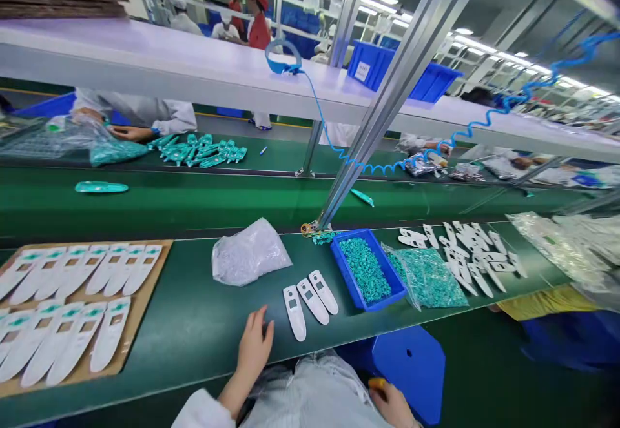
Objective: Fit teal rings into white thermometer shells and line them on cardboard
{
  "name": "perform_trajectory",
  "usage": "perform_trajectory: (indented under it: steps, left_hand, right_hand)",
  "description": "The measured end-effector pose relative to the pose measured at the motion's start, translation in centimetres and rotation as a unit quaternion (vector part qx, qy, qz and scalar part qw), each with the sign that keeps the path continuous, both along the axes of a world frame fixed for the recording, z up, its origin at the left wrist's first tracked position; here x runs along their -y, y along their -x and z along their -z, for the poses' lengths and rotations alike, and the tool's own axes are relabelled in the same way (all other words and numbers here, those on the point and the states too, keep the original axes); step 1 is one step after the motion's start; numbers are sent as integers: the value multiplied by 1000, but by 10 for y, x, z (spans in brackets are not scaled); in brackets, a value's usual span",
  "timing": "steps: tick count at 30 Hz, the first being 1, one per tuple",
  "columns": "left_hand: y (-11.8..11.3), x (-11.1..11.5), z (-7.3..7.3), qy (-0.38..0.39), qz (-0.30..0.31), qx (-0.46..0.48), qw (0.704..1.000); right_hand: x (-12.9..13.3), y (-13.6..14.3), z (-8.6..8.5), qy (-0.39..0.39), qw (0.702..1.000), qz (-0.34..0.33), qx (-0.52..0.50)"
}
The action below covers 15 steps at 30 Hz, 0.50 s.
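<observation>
White casings [312, 300], three, side by side at the bench's [194, 318] near edge, presumably for easy reach. Left hand [256, 343]: just beside them, fingers loosely spread, empty. Right hand [393, 405]: below that edge; orange item [376, 383] at fingertips, grip unclear. Blue tray [387, 301]: walls likely keep small teal pieces [365, 270] from scattering.

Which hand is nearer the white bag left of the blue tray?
Left. The left hand is over the table, on the near side of the bag; the right hand is farther off, back from the table's edge.
</observation>
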<state>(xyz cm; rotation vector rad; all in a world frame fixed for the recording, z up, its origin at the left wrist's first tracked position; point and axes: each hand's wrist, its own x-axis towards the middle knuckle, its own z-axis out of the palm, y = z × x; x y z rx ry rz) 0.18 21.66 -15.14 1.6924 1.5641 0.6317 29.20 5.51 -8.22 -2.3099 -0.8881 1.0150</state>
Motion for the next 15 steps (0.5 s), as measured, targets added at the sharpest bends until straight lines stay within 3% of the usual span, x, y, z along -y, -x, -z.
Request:
perform_trajectory:
  steps: [4,9,12,15]
  left_hand:
    - [-54,-2,-7,1,-28,-59,998]
    - [-138,-7,-5,-65,-71,-254,962]
    - [-189,-8,2,-100,-36,-328,939]
    - [-214,-8,15,-112,-12,-374,921]
  right_hand:
    - [-47,-44,9,-40,997,-72,12]
    - [-96,-119,-17,-136,981,-128,49]
    - [-122,-186,-32,-170,973,-114,107]
    - [-161,-270,-38,-168,973,-55,146]
